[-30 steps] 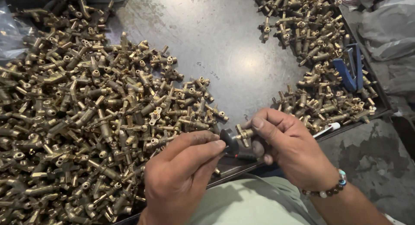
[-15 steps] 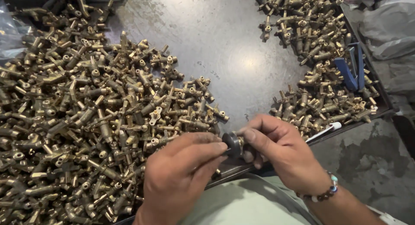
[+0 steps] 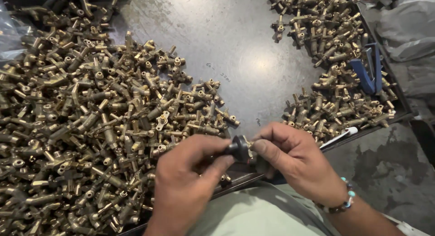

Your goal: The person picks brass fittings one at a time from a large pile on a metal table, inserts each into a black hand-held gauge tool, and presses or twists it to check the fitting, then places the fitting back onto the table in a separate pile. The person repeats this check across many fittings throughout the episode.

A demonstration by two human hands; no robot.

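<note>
Brass valve fitting (image 3: 248, 144) sits at lower centre, pinched in the right hand (image 3: 294, 161); the left hand (image 3: 190, 177) grips a black knob (image 3: 236, 147) against it. Assembly looks under way; next likely calls for pressing or twisting the knob home.

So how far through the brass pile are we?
Looks done: the smaller heap of brass fittings on the right. In hand: both hands, left and right, pinch one fitting with a black round knob. Left: the much larger brass heap.
</note>
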